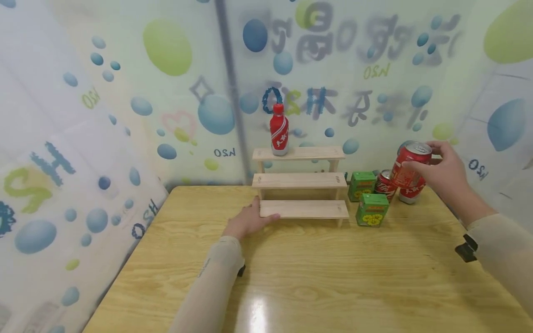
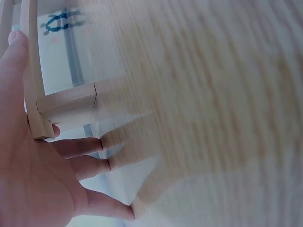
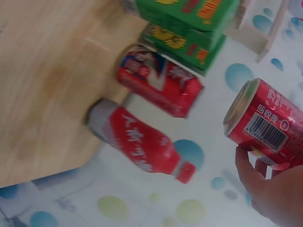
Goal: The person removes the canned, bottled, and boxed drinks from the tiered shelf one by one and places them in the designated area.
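My right hand (image 1: 447, 169) grips a red soda can (image 1: 412, 162) between thumb and fingers, raised above the table at the right. In the right wrist view, the held can (image 3: 267, 125) shows its barcode side. At the left end of a three-tier wooden shelf (image 1: 304, 209), my left hand (image 1: 249, 219) holds the lowest board, thumb along its front edge. The left wrist view shows that hand (image 2: 42, 175) around the board's end, several fingertips touching the table. A red plastic bottle (image 1: 279, 132) stands upright on the top tier.
Right of the shelf stand two green boxes (image 1: 372, 210), another red can (image 1: 385, 186) and a second red bottle (image 3: 142, 139), partly hidden in the head view by the held can. The wooden table (image 1: 312, 277) meets a patterned curtain (image 1: 175, 106) at the back and sides.
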`<state>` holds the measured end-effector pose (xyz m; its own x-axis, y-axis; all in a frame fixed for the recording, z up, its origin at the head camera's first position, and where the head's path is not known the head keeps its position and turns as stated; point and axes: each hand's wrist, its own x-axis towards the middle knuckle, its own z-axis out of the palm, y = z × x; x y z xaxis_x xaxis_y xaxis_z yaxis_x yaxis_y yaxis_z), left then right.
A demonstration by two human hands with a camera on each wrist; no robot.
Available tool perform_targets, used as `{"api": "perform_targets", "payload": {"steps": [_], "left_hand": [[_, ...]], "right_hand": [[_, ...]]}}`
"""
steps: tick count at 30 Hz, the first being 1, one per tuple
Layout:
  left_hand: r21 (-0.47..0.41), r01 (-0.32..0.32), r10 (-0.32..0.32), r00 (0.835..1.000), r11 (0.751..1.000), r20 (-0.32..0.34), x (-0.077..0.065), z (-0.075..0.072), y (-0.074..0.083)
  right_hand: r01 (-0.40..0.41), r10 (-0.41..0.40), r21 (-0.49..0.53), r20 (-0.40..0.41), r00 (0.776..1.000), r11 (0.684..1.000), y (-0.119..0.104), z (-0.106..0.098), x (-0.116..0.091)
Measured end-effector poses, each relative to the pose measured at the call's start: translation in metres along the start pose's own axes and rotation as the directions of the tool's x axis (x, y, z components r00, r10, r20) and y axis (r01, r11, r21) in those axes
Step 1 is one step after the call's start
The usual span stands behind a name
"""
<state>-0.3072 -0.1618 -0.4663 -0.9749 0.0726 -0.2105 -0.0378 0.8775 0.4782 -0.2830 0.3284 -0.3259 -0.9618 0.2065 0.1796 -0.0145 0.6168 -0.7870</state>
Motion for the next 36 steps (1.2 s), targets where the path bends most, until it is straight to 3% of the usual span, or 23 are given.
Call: {"api": "perform_targets", "payload": {"steps": [6, 13, 20, 28, 36], "left_hand": [[-0.015, 0.006, -0.006, 1.000, 1.000, 0.002, 0.000, 0.001, 0.000], [-0.004, 0.008, -0.008, 1.000, 1.000, -0.003, -0.002, 0.001, 0.000], [0.008, 0.011, -0.011, 1.000, 1.000, -0.002, -0.002, 0.001, 0.002], [0.003, 0.013, -0.013, 1.000, 1.000, 0.002, -0.001, 0.000, 0.003], [0.010, 0.015, -0.015, 1.000, 1.000, -0.001, 0.000, 0.001, 0.001]], "right_hand": [[-0.037, 0.038, 0.027, -0.037, 0.999, 0.999, 0.035, 0.006, -0.005], [-0.056, 0.056, -0.008, -0.022, 0.998, 0.998, 0.065, 0.016, -0.013], [-0.088, 0.088, -0.007, -0.020, 0.996, 0.996, 0.084, 0.027, -0.023], [-0.068, 0.068, -0.006, -0.006, 0.998, 0.998, 0.105, 0.043, -0.032], [-0.058, 0.058, -0.010, -0.001, 0.998, 0.998, 0.113, 0.053, -0.042]]}}
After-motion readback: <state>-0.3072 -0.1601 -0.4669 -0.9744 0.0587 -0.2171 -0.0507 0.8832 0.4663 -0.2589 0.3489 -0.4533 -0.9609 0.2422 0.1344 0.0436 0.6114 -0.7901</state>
